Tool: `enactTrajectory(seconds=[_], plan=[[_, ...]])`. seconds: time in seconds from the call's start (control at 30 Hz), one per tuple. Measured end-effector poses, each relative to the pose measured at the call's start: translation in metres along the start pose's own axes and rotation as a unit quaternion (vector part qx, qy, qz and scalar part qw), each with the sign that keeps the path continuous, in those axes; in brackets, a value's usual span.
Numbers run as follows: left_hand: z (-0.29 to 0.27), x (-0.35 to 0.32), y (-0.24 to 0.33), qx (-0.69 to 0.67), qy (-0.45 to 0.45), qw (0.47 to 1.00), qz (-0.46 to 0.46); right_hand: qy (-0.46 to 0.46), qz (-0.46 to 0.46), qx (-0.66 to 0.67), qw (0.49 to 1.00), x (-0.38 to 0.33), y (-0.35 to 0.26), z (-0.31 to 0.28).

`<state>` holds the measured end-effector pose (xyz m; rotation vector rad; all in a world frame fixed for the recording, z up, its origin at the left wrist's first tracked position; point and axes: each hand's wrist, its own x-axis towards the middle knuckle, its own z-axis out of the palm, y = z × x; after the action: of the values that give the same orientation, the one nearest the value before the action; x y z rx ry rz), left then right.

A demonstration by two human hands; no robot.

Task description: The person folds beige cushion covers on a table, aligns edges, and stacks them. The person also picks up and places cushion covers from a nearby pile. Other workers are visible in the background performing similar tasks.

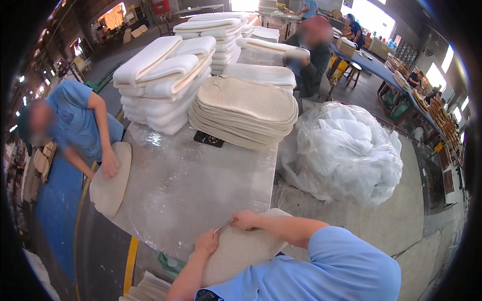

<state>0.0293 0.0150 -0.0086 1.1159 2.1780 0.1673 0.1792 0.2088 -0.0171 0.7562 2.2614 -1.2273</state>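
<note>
Hands meet at six o'clock, both on a beige, rounded fabric cushion cover (241, 251) that lies at the near edge of the plastic-wrapped worktable (186, 195). The left hand (207, 242) is closed over the cover's rim, and the right hand (246, 219) pinches a thin metal tool (223, 227) — whether a hook or a needle I cannot tell — with its fingers drawn together around the shaft.

The likely trouble is the tool's tip: it sits just beside the left hand's knuckles, so a slip off the coarse weave could jab the fingers. The cover also overhangs the table edge and could slide off the slick film.

At twelve o'clock stands a stack of flat, felt-like tan pads (246, 113), matte and rough; at eleven, a heap of white foam slabs (165, 75), soft-edged and thick. At two o'clock a crinkled clear plastic bag of white stuffing (346, 150) bulges beside the table. At nine o'clock a co-worker's hand (110, 164) presses a second pale oval cushion (111, 180) against the table's side.
</note>
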Motion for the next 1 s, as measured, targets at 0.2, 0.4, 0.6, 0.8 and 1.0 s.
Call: enactTrajectory(seconds=[0.2, 0.4, 0.6, 0.8, 1.0], plan=[[-0.009, -0.017, -0.048, 0.001, -0.122, 0.992, -0.017, -0.126, -0.037, -0.116, 0.985, -0.007, 0.033, -0.060], [0.019, -0.028, -0.060, -0.018, 0.072, 0.997, 0.029, 0.099, 0.029, -0.143, 0.984, -0.023, 0.034, -0.020], [0.011, -0.019, -0.049, -0.072, 0.114, 0.991, -0.026, 0.176, -0.014, -0.089, 0.980, -0.014, 0.039, -0.010], [0.009, -0.015, -0.058, -0.077, 0.084, 0.993, -0.003, 0.129, -0.027, -0.137, 0.982, -0.003, 0.038, -0.019], [-0.030, -0.057, -0.074, -0.283, 0.246, 0.922, -0.099, 0.194, -0.021, 0.097, 0.976, -0.042, 0.068, -0.063]])
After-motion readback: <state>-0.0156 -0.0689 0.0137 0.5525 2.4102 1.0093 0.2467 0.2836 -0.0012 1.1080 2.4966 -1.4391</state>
